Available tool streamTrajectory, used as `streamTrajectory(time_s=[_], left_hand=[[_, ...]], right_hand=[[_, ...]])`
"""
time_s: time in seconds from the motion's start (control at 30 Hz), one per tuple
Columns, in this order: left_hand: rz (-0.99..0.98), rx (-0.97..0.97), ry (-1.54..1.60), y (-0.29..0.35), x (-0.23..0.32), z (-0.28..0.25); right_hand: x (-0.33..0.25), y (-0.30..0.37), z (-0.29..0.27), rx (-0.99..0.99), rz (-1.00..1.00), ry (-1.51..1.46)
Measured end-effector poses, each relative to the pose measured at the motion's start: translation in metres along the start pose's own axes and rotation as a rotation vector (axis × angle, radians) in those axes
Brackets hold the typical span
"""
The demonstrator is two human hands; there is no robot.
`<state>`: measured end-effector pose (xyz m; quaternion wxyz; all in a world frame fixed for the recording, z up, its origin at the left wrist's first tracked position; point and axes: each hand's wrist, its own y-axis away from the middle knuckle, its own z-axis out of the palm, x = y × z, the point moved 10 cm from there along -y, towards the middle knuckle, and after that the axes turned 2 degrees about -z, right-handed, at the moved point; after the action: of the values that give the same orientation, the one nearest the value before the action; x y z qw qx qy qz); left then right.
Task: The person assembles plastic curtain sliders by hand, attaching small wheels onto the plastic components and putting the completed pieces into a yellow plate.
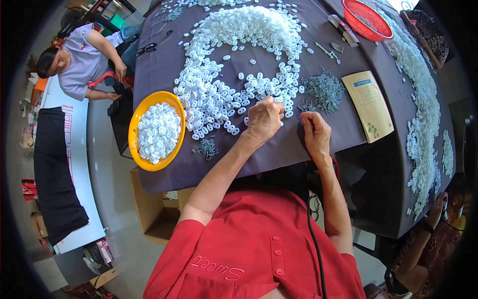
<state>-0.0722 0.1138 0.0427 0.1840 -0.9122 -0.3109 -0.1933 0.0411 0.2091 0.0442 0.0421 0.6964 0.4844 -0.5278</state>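
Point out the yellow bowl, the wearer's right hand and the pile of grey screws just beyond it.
Yellow bowl (pixel 133 133): head view, on its left rim.
Right hand (pixel 317 132): head view, on the middle of the hand.
Pile of grey screws (pixel 324 91): head view, on its middle.

The fingertips of the left hand (pixel 265 119) are partly hidden by its knuckles, and whether anything is held in the right hand (pixel 317 133) cannot be told. A cardboard box (pixel 143 209) is partly covered by a red sleeve (pixel 178 249); the lower-right person (pixel 423 244) is cut off by the frame's edge.
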Motion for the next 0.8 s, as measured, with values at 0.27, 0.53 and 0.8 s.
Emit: streamTrajectory(time_s=[0.27, 0.53, 0.8], left_hand=[[-0.299, 0.031, 0.881, 0.029, -0.029, 0.001], [-0.718, 0.025, 1.579, 0.085, -0.044, 0.04], [-0.726, 0.054, 1.598, 0.09, -0.048, 0.043]], right_hand=[[-0.011, 0.001, -0.002, 0.046, -0.06, -0.051], [-0.004, 0.033, 0.062, -0.126, 0.384, -0.697], [0.004, 0.038, 0.066, -0.171, 0.386, -0.688]])
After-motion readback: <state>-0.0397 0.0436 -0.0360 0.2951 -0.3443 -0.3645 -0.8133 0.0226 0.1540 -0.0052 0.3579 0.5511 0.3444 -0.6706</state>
